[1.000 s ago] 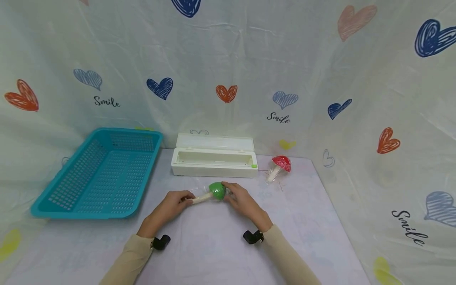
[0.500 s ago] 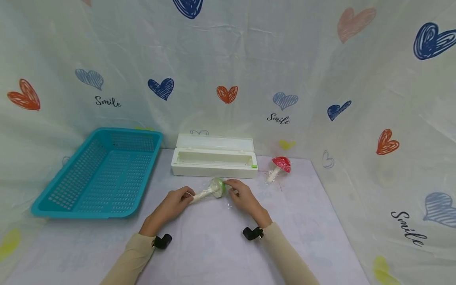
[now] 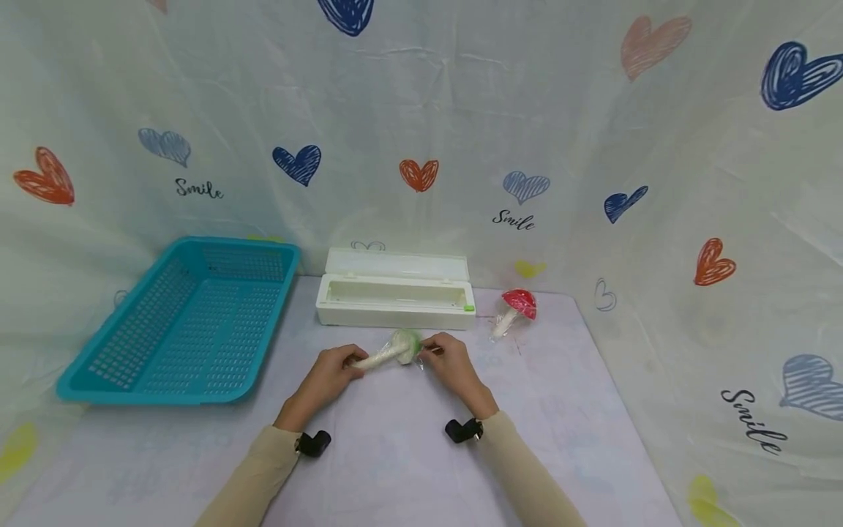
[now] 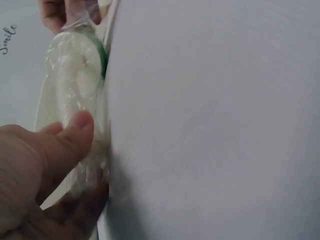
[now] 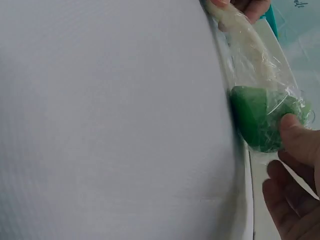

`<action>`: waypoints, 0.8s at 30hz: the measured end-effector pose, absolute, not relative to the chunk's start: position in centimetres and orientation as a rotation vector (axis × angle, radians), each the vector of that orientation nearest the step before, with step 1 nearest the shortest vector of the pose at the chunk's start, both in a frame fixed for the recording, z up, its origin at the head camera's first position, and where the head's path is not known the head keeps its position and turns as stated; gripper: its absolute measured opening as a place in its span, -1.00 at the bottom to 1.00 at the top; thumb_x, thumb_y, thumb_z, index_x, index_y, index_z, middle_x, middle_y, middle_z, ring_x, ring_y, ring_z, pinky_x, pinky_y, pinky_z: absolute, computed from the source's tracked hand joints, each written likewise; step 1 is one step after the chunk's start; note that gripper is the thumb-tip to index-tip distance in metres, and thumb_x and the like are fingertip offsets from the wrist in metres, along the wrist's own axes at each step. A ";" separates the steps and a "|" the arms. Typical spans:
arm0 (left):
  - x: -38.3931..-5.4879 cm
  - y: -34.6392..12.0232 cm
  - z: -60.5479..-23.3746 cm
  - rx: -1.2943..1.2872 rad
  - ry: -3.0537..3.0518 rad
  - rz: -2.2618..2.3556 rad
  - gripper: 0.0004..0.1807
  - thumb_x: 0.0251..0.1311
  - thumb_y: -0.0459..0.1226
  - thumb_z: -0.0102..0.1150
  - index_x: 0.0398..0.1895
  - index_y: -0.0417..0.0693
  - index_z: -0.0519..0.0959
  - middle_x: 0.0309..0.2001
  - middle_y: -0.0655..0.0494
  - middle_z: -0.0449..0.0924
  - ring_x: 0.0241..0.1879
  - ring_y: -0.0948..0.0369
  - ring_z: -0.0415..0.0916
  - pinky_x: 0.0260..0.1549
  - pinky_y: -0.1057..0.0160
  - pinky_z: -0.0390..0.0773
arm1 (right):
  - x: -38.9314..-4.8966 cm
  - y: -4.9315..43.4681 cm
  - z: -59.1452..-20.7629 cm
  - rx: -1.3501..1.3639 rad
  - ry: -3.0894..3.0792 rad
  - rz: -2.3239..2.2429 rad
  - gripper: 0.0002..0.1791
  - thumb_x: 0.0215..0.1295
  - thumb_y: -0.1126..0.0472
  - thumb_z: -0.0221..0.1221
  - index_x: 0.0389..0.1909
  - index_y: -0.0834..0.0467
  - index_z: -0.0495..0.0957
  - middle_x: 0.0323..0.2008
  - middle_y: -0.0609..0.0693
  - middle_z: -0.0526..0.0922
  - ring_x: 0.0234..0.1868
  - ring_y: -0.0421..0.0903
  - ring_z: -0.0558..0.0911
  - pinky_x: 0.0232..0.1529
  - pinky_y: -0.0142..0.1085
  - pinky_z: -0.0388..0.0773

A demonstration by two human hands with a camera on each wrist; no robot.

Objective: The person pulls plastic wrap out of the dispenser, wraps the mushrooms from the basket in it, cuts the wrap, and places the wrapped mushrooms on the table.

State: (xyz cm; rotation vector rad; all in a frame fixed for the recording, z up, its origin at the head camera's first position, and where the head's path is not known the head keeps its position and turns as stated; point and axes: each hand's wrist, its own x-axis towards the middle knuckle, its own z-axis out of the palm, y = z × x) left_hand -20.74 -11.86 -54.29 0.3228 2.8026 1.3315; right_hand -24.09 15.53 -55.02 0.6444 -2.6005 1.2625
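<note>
A toy mushroom (image 3: 405, 348) with a green cap and white stem, wrapped in clear plastic, lies between my hands at mid-table. In the head view the pale underside of its cap faces up. My left hand (image 3: 332, 375) grips the stem end, thumb on the near side in the left wrist view. At the other end, my right hand (image 3: 453, 366) pinches the plastic by the cap. From the right wrist, the green cap (image 5: 255, 117) shows just ahead of my thumb. A second wrapped mushroom (image 3: 516, 309), red-capped, lies to the right, apart from both hands.
Behind the mushroom stands a long white box (image 3: 395, 315), its lid (image 3: 395, 263) raised. A large blue perforated basket (image 3: 197, 337) sits on the left. A curtain printed with hearts (image 3: 421, 110) closes off the back and right of the cloth-covered table (image 3: 395, 461).
The green mushroom has rolled so its cap's pale underside shows instead of the green top. My left hand has shifted slightly right. My right fingers have gone from the cap to pinching the plastic.
</note>
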 end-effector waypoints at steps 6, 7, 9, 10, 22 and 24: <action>-21.2 -10.7 -54.0 0.313 2.815 1.292 -0.73 0.21 -0.47 0.36 -0.01 -0.19 0.72 -0.10 -0.06 0.76 -0.13 0.11 0.65 -0.13 0.08 0.64 | -24.3 16.1 -54.6 0.610 -2.546 1.451 -0.93 0.32 0.31 0.35 -0.29 0.19 0.63 0.10 0.24 0.65 0.13 0.19 0.68 0.06 -0.09 0.70; -21.1 -10.6 -53.9 0.294 2.815 1.292 -0.70 0.19 -0.48 0.37 0.01 -0.19 0.72 -0.07 -0.08 0.76 -0.13 0.10 0.65 -0.14 0.07 0.65 | -24.3 16.1 -54.6 0.581 -2.565 1.476 -0.93 0.34 0.31 0.34 -0.26 0.17 0.62 0.12 0.24 0.65 0.14 0.19 0.68 0.07 -0.08 0.69; -21.2 -10.5 -53.9 0.258 2.813 1.301 -0.63 0.15 -0.49 0.41 0.06 -0.18 0.71 -0.02 -0.09 0.73 -0.14 0.12 0.62 -0.14 0.08 0.64 | -24.2 16.3 -54.7 0.523 -2.583 1.527 -0.91 0.36 0.28 0.33 -0.18 0.16 0.62 0.11 0.19 0.68 0.10 0.16 0.71 0.07 -0.10 0.69; -21.3 -10.5 -54.0 0.240 2.808 1.311 -0.60 0.13 -0.52 0.41 0.07 -0.18 0.70 0.00 -0.11 0.72 -0.13 0.11 0.60 -0.14 0.08 0.63 | -24.2 16.4 -54.8 0.488 -2.586 1.539 -0.88 0.35 0.27 0.34 -0.15 0.15 0.63 0.08 0.15 0.71 0.07 0.13 0.73 0.06 -0.14 0.70; -22.1 -8.9 -54.1 0.216 2.807 1.417 -0.82 0.00 -0.49 0.51 -0.33 -0.17 0.73 -0.35 0.05 0.76 -0.35 0.22 0.67 -0.33 0.24 0.66 | -23.9 18.9 -55.2 0.282 -2.432 1.513 -0.85 0.24 0.30 0.41 -0.18 0.21 0.79 -0.21 0.11 0.78 -0.20 -0.12 0.73 -0.19 -0.41 0.65; -22.3 -8.3 -54.1 0.205 2.821 1.385 -0.85 0.00 -0.43 0.54 -0.41 -0.11 0.73 -0.43 0.10 0.73 -0.41 0.26 0.60 -0.38 0.27 0.59 | -23.9 19.5 -55.1 0.251 -2.427 1.509 -0.87 0.24 0.30 0.40 -0.20 0.21 0.79 -0.22 0.10 0.78 -0.21 -0.14 0.72 -0.20 -0.43 0.65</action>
